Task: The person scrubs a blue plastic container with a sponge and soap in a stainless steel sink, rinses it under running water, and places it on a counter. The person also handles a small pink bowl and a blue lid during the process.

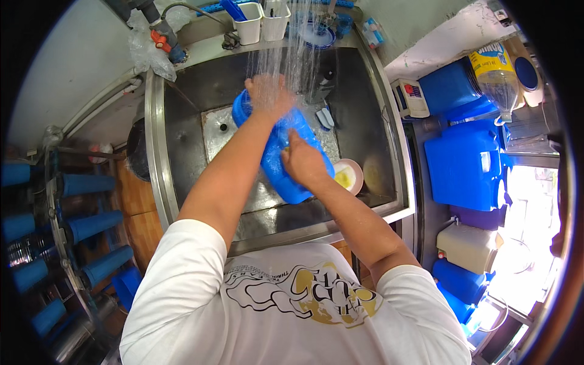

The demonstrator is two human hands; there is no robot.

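A blue plastic water container [285,159] lies tilted over a stainless steel sink [182,137]. My left hand [270,96] is on its upper end, blurred under falling water [296,50], and its fingers are partly hidden. My right hand [305,159] rests against the container's side with a small yellow-green thing, perhaps a sponge, barely showing at its fingers. To the right of the container's lower end sits a pink bowl [358,175] with a yellow-green thing in it. A white and blue scrub brush [325,118] lies on the sink bottom, right of the container.
White plastic cups [248,32], one holding a blue-handled tool, stand on the back ledge beside a blue-rimmed lid [317,41]. A pipe valve with a red handle [160,42] is at back left. Blue containers [461,164] stand at right; a rack [59,219] stands at left.
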